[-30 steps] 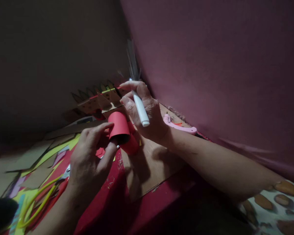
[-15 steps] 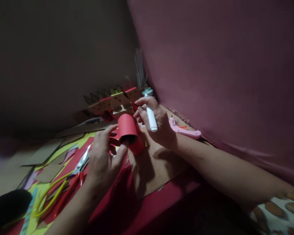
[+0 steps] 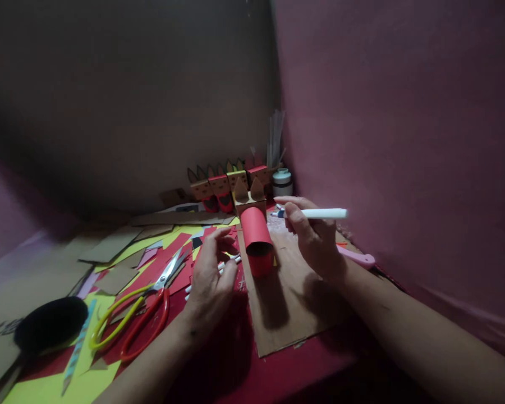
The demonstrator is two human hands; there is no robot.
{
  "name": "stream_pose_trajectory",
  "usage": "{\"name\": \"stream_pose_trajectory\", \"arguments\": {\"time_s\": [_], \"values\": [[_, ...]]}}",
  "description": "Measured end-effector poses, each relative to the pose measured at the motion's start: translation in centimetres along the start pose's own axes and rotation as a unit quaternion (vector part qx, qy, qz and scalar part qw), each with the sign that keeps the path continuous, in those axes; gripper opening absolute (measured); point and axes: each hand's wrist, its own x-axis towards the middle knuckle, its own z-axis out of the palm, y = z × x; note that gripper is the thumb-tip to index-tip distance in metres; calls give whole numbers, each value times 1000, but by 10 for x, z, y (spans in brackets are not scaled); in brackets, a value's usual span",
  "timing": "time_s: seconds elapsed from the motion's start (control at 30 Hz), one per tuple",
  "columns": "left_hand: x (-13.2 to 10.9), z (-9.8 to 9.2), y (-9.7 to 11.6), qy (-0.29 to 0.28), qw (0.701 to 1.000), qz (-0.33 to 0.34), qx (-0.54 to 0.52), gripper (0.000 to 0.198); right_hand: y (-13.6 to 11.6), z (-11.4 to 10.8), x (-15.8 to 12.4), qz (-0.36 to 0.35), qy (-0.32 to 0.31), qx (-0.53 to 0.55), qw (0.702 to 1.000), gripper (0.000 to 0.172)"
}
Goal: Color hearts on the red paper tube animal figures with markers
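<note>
A red paper tube point(image 3: 256, 227) lies on a cardboard sheet point(image 3: 294, 297), its dark hollow end towards me. At its far end sits a small cardboard box head with two pointed ears point(image 3: 249, 191). Left of the tube is my left hand point(image 3: 212, 275), fingers curved and apart, with nothing in it. Beneath its fingers show white marker pens point(image 3: 231, 262), partly covered. My right hand point(image 3: 313, 235) grips a white marker point(image 3: 326, 214) with a dark tip pointing left, held up to the right of the tube and apart from it.
Scissors with yellow and red handles point(image 3: 151, 306), a striped pencil point(image 3: 79, 342) and scattered paper and cardboard pieces point(image 3: 118, 279) lie at the left. Several finished-looking eared box figures point(image 3: 219, 185) stand behind, near a jar point(image 3: 282, 182). A pink tool point(image 3: 357, 257) rests by the right wall.
My left hand has let go of the red tube and drawn off to the left. With the marker, my right hand has moved away rightwards. The camera view has shifted.
</note>
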Motion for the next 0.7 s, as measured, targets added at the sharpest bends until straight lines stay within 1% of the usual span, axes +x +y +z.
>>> {"name": "stream_pose_trajectory", "arguments": {"time_s": [0.07, 0.13, 0.2, 0.3, 0.43, 0.57, 0.63, 0.7], "values": [[-1, 0, -3, -5, 996, 79, 32, 49, -3, 1, 2, 10, 10, -1, 1000, 17], [0, -2, -2, -2, 983, 167, 78, 55, -8, 2, 5, 27, 15, 4, 1000, 13], [2, -7, 2, 0, 967, 223, 122, 58, -14, 3, 10, 54, 20, 20, 998, 8], [7, -12, 8, -8, 947, 273, 171, 49, -25, 5, 19, 91, 22, 40, 995, 8], [11, -10, 12, -20, 906, 344, 246, 41, -36, 9, 27, 118, -17, 25, 993, 12], [12, -6, 8, -43, 872, 399, 279, 42, -43, 17, 35, 94, -41, -46, 994, 17], [12, -4, 5, -53, 861, 423, 277, 44, -46, 20, 39, 80, -47, -75, 993, 20], [12, -2, 2, -50, 856, 439, 269, 45, -49, 22, 42, 71, -45, -93, 992, 22]]}}
